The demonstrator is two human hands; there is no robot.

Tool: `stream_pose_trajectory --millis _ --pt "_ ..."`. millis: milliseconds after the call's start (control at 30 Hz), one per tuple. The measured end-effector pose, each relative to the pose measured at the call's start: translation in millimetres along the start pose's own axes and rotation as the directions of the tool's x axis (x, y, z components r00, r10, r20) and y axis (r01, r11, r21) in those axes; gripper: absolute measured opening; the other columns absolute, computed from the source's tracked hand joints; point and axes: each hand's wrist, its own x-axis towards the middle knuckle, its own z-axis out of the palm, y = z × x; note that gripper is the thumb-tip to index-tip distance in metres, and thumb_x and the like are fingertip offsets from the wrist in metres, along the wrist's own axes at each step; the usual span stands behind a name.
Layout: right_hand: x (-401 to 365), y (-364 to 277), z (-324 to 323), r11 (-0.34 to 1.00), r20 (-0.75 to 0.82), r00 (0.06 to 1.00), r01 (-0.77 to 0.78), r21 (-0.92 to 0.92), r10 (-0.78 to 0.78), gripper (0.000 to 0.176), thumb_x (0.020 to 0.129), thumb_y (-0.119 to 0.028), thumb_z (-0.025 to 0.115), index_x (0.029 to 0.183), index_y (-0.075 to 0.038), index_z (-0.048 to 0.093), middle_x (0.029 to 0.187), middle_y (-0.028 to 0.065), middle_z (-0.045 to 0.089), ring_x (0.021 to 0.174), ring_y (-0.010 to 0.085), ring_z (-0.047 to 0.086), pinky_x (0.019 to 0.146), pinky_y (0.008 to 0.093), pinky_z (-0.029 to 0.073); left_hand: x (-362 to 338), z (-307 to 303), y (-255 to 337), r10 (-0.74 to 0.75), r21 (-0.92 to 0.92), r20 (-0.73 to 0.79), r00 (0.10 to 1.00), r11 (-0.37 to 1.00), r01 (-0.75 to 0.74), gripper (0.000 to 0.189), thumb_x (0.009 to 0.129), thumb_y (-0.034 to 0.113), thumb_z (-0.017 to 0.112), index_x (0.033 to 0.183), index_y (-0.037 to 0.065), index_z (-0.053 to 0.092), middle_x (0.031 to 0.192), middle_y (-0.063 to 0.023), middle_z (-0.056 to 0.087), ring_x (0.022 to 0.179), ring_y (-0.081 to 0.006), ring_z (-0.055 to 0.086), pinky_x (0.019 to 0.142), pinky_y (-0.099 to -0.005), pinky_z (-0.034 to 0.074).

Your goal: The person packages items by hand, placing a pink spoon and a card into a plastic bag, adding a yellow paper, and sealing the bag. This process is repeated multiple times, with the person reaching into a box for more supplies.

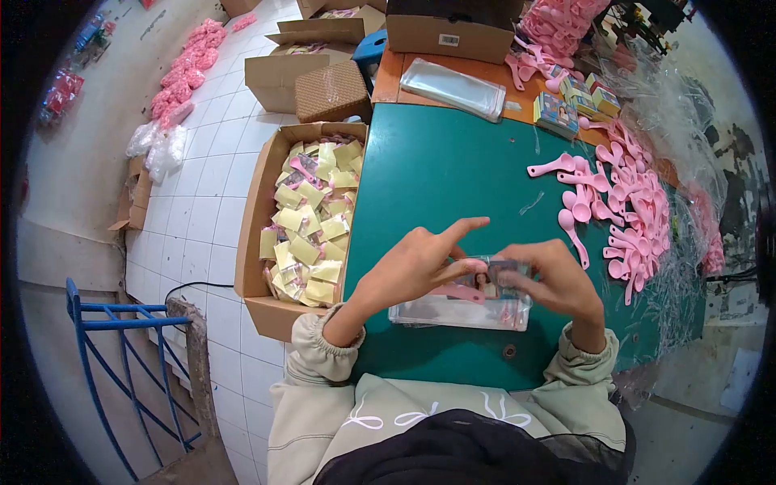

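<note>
My left hand is over the stack of clear plastic bags near the table's front edge, its index finger stretched out and its thumb at a pink spoon. To its right, my right hand has its fingers closed on a small printed card, partly hidden by the fingers. The spoon lies just left of the card, over the bags. Loose pink spoons are piled on the right side of the green table.
An open carton of packed items with yellowish cards stands left of the table. At the back are more clear bags, stacks of cards and a brown box. A blue metal frame stands at the lower left.
</note>
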Motion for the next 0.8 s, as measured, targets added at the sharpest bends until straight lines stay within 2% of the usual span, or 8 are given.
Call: stream_pose_trajectory --millis 100,167,233,333,400,500,700,800 --pt "-0.6 6.7 -5.6 0.993 -0.110 0.987 -0.109 0.035 0.113 0.021 0.073 -0.014 0.073 0.077 -0.002 0.056 0.066 0.0066 0.059 0.059 0.0134 0.053 0.053 0.0270 0.041 -3.9 -9.0 -9.6 -0.064 -0.060 0.070 0.995 0.996 0.069 0.053 0.084 0.028 0.064 0.127 0.007 0.042 0.078 -0.0148 0.068 0.062 -0.0231 0.065 0.058 -0.0308 0.048" --pt "0.1 6.6 -9.3 0.963 -0.188 0.950 -0.223 0.152 0.250 0.031 0.068 -0.013 0.078 0.067 -0.004 0.049 0.063 0.0007 0.055 0.061 0.0043 0.046 0.053 0.0243 0.038 -13.0 -17.1 -33.1 -0.064 -0.264 0.102 0.993 0.960 0.089 0.060 0.082 0.031 0.066 0.131 0.006 0.040 0.088 -0.0129 0.068 0.077 -0.0196 0.065 0.067 -0.0294 0.049" --pt "0.2 16.5 -10.7 0.943 -0.215 0.935 -0.228 0.243 0.282 0.032 0.068 -0.013 0.078 0.067 -0.005 0.048 0.064 -0.0009 0.055 0.062 0.0041 0.046 0.054 0.0240 0.038 -19.6 -20.8 -41.3 -0.057 -0.410 0.112 0.992 0.907 0.098 0.063 0.082 0.024 0.067 0.134 0.005 0.036 0.100 -0.0116 0.066 0.094 -0.0162 0.061 0.080 -0.0285 0.048" --pt "1.2 25.6 -7.7 0.901 -0.180 0.947 -0.179 0.394 0.267 0.023 0.071 -0.011 0.075 0.070 -0.004 0.054 0.069 -0.0001 0.060 0.065 0.0037 0.050 0.057 0.0216 0.040 -26.3 -18.2 -41.4 -0.123 -0.524 0.044 0.991 0.842 0.128 0.063 0.083 0.014 0.066 0.136 0.006 0.033 0.099 -0.0111 0.066 0.094 -0.0146 0.060 0.083 -0.0279 0.046" --pt "-0.5 16.9 -5.0 0.816 -0.102 0.941 -0.222 0.533 0.323 0.017 0.072 -0.009 0.074 0.074 -0.002 0.058 0.070 0.0012 0.061 0.066 0.0037 0.052 0.057 0.0216 0.041 -27.6 -14.5 -44.7 -0.117 -0.548 -0.033 0.993 0.833 0.080 0.061 0.084 0.011 0.065 0.136 0.008 0.033 0.096 -0.0106 0.067 0.089 -0.0126 0.061 0.080 -0.0268 0.048" --pt "-5.7 13.1 -7.1 0.870 -0.069 0.954 -0.234 0.435 0.291 0.015 0.074 -0.009 0.072 0.080 -0.001 0.061 0.071 0.0022 0.062 0.063 0.0045 0.053 0.056 0.0220 0.042 -28.1 -10.5 -44.8 -0.136 -0.598 -0.093 0.986 0.799 0.054 0.059 0.085 0.009 0.063 0.135 0.008 0.033 0.094 -0.0097 0.067 0.087 -0.0114 0.061 0.079 -0.0255 0.048" --pt "-9.0 23.6 15.3 0.859 -0.285 0.917 -0.106 0.501 0.279 0.016 0.074 -0.008 0.072 0.076 -0.002 0.058 0.065 0.0004 0.058 0.056 0.0059 0.052 0.051 0.0214 0.041 -34.5 0.6 -27.0 -0.204 -0.721 -0.001 0.979 0.679 0.140 0.061 0.084 0.013 0.064 0.136 0.008 0.033 0.093 -0.0051 0.063 0.084 -0.0067 0.055 0.071 -0.0197 0.042" --pt "-12.3 24.4 15.8 0.868 -0.262 0.912 -0.164 0.469 0.314 0.018 0.072 -0.007 0.073 0.080 0.000 0.058 0.070 0.0016 0.058 0.063 0.0067 0.053 0.058 0.0216 0.043 -34.5 5.0 -27.2 -0.217 -0.722 -0.028 0.976 0.680 0.131 0.056 0.085 0.012 0.063 0.134 0.007 0.036 0.092 -0.0036 0.063 0.083 -0.0055 0.055 0.070 -0.0182 0.042"
